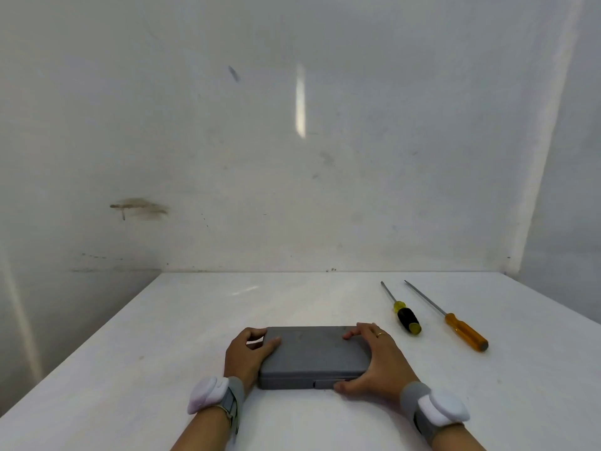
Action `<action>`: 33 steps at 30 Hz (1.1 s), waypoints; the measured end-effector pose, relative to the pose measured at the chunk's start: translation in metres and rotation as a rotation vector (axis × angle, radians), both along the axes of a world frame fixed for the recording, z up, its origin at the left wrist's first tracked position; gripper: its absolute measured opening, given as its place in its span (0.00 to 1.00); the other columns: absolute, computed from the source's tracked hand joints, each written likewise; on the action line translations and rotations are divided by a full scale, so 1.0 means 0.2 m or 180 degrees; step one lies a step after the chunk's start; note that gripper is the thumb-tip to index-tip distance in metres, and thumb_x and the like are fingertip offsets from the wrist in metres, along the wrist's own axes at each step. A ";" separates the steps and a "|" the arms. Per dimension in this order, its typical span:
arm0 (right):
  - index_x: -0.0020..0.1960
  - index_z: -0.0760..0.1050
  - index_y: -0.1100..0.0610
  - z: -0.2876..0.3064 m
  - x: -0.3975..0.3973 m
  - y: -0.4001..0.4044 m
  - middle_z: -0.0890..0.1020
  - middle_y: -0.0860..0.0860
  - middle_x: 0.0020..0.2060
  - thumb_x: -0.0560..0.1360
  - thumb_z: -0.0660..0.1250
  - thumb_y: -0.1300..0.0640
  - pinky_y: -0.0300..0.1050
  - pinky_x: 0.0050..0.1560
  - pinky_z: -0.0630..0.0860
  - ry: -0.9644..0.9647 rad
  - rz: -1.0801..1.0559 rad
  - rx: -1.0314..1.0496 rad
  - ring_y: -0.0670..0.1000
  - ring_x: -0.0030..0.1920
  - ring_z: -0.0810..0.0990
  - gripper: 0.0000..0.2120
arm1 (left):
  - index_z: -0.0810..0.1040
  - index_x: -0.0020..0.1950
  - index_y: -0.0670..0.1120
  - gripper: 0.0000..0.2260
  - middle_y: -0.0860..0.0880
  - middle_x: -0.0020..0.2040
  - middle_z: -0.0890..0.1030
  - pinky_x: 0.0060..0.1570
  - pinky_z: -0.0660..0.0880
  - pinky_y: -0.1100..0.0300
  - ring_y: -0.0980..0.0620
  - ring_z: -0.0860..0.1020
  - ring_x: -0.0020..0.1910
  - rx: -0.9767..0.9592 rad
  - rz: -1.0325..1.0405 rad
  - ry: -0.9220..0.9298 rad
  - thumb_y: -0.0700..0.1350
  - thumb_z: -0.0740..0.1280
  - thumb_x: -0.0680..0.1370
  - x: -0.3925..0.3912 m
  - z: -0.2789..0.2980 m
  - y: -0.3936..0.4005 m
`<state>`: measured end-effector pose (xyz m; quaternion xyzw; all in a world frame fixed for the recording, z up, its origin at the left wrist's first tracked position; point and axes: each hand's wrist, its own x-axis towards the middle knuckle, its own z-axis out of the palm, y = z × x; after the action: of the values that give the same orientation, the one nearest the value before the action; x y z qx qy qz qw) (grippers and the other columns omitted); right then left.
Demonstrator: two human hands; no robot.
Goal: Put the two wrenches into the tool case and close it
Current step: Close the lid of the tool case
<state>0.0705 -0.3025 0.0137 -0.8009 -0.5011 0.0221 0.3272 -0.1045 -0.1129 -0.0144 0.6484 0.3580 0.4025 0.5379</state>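
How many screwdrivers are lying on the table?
2. Black-and-yellow screwdriver lies right of the closed case; orange-handled screwdriver lies farther right. Any inside the case are hidden.

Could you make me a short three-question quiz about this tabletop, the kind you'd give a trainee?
1. True or false: the grey tool case lies shut on the white table.
2. Which tools lie to the right of the case?
A. two screwdrivers
B. two hammers
C. one pair of pliers
3. Fill in: the left hand and the right hand each rest on one ____ of the case.

Key:
1. True; no gap shows along its front edge.
2. A: the yellow-and-black screwdriver and the orange-handled screwdriver. No wrench is in sight.
3. End; fingers curl onto the lid.
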 end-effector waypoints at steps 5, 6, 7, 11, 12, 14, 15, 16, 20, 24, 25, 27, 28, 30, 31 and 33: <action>0.58 0.68 0.38 0.01 0.00 0.00 0.65 0.40 0.65 0.49 0.77 0.34 0.39 0.65 0.64 0.0122 0.0013 -0.0061 0.44 0.67 0.63 0.40 | 0.79 0.51 0.43 0.15 0.48 0.50 0.81 0.44 0.77 0.59 0.51 0.81 0.46 0.0008 -0.0015 0.0003 0.45 0.76 0.68 0.00 0.01 -0.01; 0.57 0.69 0.37 0.01 0.01 0.00 0.64 0.40 0.66 0.48 0.77 0.34 0.40 0.68 0.64 0.0207 0.0037 -0.0080 0.44 0.68 0.62 0.40 | 0.79 0.51 0.43 0.15 0.48 0.50 0.81 0.44 0.77 0.60 0.51 0.81 0.46 0.0010 -0.0016 -0.0002 0.45 0.75 0.68 0.00 0.01 -0.01; 0.57 0.69 0.37 0.01 0.02 0.00 0.64 0.40 0.67 0.47 0.78 0.34 0.42 0.70 0.63 0.0296 0.0070 -0.0113 0.44 0.69 0.61 0.41 | 0.78 0.51 0.42 0.15 0.48 0.51 0.81 0.44 0.77 0.60 0.51 0.81 0.46 -0.0002 -0.0017 -0.0010 0.44 0.75 0.68 0.00 0.01 -0.02; 0.55 0.73 0.37 0.03 0.06 0.00 0.66 0.43 0.67 0.51 0.77 0.33 0.40 0.68 0.60 0.0811 0.0202 -0.0123 0.44 0.67 0.62 0.34 | 0.77 0.54 0.41 0.14 0.47 0.52 0.80 0.41 0.76 0.63 0.51 0.80 0.46 -0.0142 -0.0112 -0.0076 0.43 0.73 0.71 0.00 0.02 -0.03; 0.55 0.74 0.39 0.03 0.06 0.01 0.67 0.44 0.68 0.55 0.75 0.33 0.41 0.68 0.60 0.0998 0.0193 -0.0038 0.45 0.67 0.63 0.30 | 0.76 0.55 0.42 0.13 0.46 0.54 0.79 0.42 0.76 0.62 0.51 0.79 0.47 -0.0223 -0.0132 -0.0109 0.42 0.71 0.72 0.00 0.02 -0.03; 0.57 0.76 0.43 0.04 0.08 0.02 0.67 0.47 0.70 0.65 0.72 0.38 0.43 0.70 0.61 0.1410 0.0118 0.0153 0.47 0.70 0.65 0.23 | 0.75 0.56 0.43 0.11 0.44 0.59 0.78 0.51 0.76 0.56 0.47 0.77 0.53 -0.0464 -0.0142 -0.0232 0.42 0.67 0.75 0.00 0.03 -0.03; 0.59 0.75 0.46 0.04 0.09 0.02 0.67 0.48 0.71 0.70 0.70 0.41 0.43 0.70 0.61 0.1609 0.0046 0.0242 0.48 0.70 0.65 0.20 | 0.75 0.57 0.44 0.10 0.43 0.61 0.77 0.57 0.74 0.53 0.45 0.76 0.57 -0.0630 -0.0168 -0.0268 0.44 0.65 0.77 0.00 0.03 -0.04; 0.62 0.74 0.49 0.05 0.11 0.03 0.68 0.49 0.71 0.72 0.68 0.43 0.42 0.69 0.61 0.1794 -0.0018 0.0332 0.49 0.70 0.66 0.20 | 0.74 0.59 0.45 0.11 0.44 0.63 0.76 0.61 0.72 0.52 0.45 0.75 0.60 -0.0813 -0.0208 -0.0331 0.46 0.63 0.78 0.00 0.04 -0.04; 0.69 0.67 0.52 0.05 0.13 0.01 0.71 0.50 0.68 0.70 0.63 0.36 0.47 0.72 0.62 0.2643 -0.0287 0.0452 0.52 0.69 0.68 0.33 | 0.66 0.71 0.44 0.21 0.44 0.71 0.69 0.71 0.64 0.51 0.45 0.68 0.69 -0.1443 -0.0334 -0.0671 0.49 0.59 0.79 -0.03 0.06 -0.07; 0.71 0.66 0.52 0.03 0.16 -0.01 0.71 0.49 0.69 0.67 0.62 0.29 0.50 0.75 0.59 0.2978 -0.0344 0.0327 0.52 0.69 0.68 0.40 | 0.66 0.70 0.40 0.21 0.45 0.67 0.72 0.65 0.65 0.55 0.45 0.70 0.66 -0.1608 -0.0513 -0.0934 0.48 0.55 0.81 -0.03 0.10 -0.13; 0.72 0.66 0.53 0.03 0.16 -0.01 0.72 0.48 0.68 0.67 0.60 0.29 0.50 0.75 0.59 0.3050 -0.0361 0.0313 0.53 0.69 0.69 0.41 | 0.68 0.68 0.41 0.19 0.46 0.61 0.75 0.60 0.68 0.56 0.46 0.73 0.60 -0.1641 -0.0553 -0.0985 0.49 0.55 0.81 -0.04 0.12 -0.15; 0.71 0.67 0.57 0.04 0.16 -0.01 0.75 0.48 0.60 0.75 0.55 0.35 0.46 0.72 0.60 0.3246 -0.0339 0.0339 0.54 0.65 0.72 0.33 | 0.73 0.56 0.45 0.14 0.50 0.49 0.77 0.48 0.71 0.58 0.50 0.75 0.47 -0.1654 -0.0594 -0.1018 0.50 0.53 0.81 -0.03 0.13 -0.18; 0.69 0.68 0.57 0.03 0.16 -0.01 0.77 0.48 0.54 0.78 0.53 0.38 0.45 0.68 0.62 0.3330 -0.0346 0.0383 0.53 0.59 0.74 0.29 | 0.75 0.50 0.45 0.14 0.51 0.45 0.77 0.43 0.71 0.60 0.52 0.75 0.43 -0.1658 -0.0561 -0.1013 0.51 0.53 0.81 -0.02 0.12 -0.18; 0.67 0.69 0.57 0.04 0.15 -0.01 0.78 0.47 0.45 0.79 0.51 0.39 0.45 0.63 0.65 0.3456 -0.0379 0.0525 0.50 0.49 0.76 0.27 | 0.76 0.43 0.47 0.16 0.51 0.42 0.78 0.39 0.71 0.60 0.52 0.76 0.41 -0.1632 -0.0499 -0.1013 0.52 0.53 0.81 -0.01 0.11 -0.18; 0.67 0.69 0.57 0.04 0.14 0.00 0.78 0.47 0.44 0.79 0.51 0.39 0.46 0.63 0.66 0.3528 -0.0364 0.0599 0.50 0.48 0.76 0.27 | 0.76 0.42 0.47 0.16 0.50 0.41 0.78 0.39 0.71 0.60 0.51 0.76 0.41 -0.1618 -0.0476 -0.0989 0.52 0.54 0.80 -0.02 0.11 -0.19; 0.70 0.67 0.58 0.04 0.14 0.01 0.78 0.48 0.45 0.79 0.50 0.38 0.47 0.64 0.66 0.3631 -0.0421 0.0652 0.51 0.49 0.76 0.30 | 0.77 0.43 0.47 0.16 0.50 0.41 0.79 0.39 0.71 0.60 0.51 0.76 0.41 -0.1634 -0.0452 -0.0986 0.52 0.54 0.80 -0.01 0.12 -0.19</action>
<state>0.0992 -0.3014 0.0208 -0.6563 -0.1942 0.3809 0.6217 -0.1072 -0.1510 0.0088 0.4457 0.3155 0.3544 0.7591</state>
